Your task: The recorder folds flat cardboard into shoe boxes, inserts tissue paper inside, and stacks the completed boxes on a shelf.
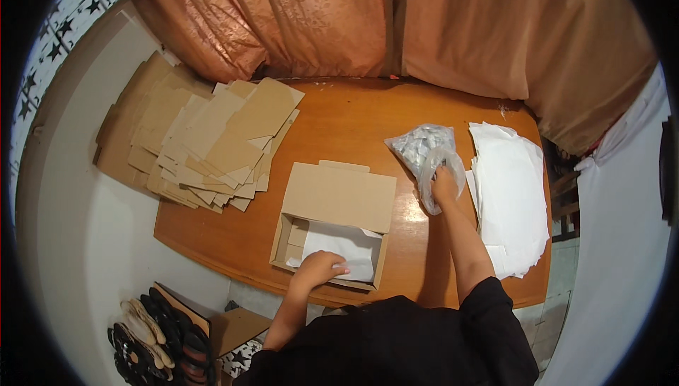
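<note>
An open brown cardboard box [336,199] stands near the table's front edge, its lid tipped back on the far side. A sheet of white paper [350,244] lines the inside. My left hand [322,268] rests over the box's front wall, fingers stretched out against the paper. To the right, my right hand [444,184] reaches into the mouth of a clear plastic bag [426,138] full of small silvery-white packets. The bag and the hand's position hide its fingertips, so their grip does not show.
A wooden table [339,124] carries a heap of flat cardboard pieces [219,131] at the left and a stack of white paper sheets [509,195] at the right. Orange curtains [311,18] hang along the far edge. Several pairs of footwear [159,336] sit at the lower left.
</note>
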{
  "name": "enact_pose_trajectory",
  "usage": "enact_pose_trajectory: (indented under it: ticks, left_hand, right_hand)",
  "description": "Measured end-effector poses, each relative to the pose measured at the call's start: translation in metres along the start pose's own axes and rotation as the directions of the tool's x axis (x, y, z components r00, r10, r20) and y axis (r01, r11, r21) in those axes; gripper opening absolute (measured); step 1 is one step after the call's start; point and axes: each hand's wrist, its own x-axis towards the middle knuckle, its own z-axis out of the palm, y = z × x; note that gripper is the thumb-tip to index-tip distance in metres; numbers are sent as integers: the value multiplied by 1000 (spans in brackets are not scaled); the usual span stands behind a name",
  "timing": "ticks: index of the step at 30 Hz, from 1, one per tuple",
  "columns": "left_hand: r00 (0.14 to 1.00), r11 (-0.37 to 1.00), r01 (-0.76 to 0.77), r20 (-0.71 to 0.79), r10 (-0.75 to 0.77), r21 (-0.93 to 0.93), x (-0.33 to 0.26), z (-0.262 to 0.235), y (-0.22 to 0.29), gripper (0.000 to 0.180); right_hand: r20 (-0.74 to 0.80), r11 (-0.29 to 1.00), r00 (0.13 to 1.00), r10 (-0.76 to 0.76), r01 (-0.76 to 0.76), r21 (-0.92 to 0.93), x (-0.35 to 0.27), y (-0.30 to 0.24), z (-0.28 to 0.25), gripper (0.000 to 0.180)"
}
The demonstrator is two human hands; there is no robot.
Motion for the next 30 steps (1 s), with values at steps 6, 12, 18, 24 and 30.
enact_pose_trajectory:
  ticks: [6,12,18,24,30]
  left_hand:
    - [899,978,-147,-392,194,145,6,-5,11,26]
    - [860,946,-227,-407,307,233,8,4,11,20]
    - [846,935,-281,-405,347,215,7,14,8,16]
    - [840,925,-316,-391,376,210,13,10,1,17]
    - [912,927,-364,-164,375,94,6,-25,-17,46]
  right_hand:
    - [-36,997,996,79,-79,9,-3,1,6,30]
    - [48,988,992,-113,117,-97,2,22,5,27]
    - [93,999,994,52,-51,-15,-22,-6,-17,15]
    - [-129,977,983,132,-106,187,-40,-6,-36,15]
    - [-169,737,969,178,-17,675,-64,-37,-74,13]
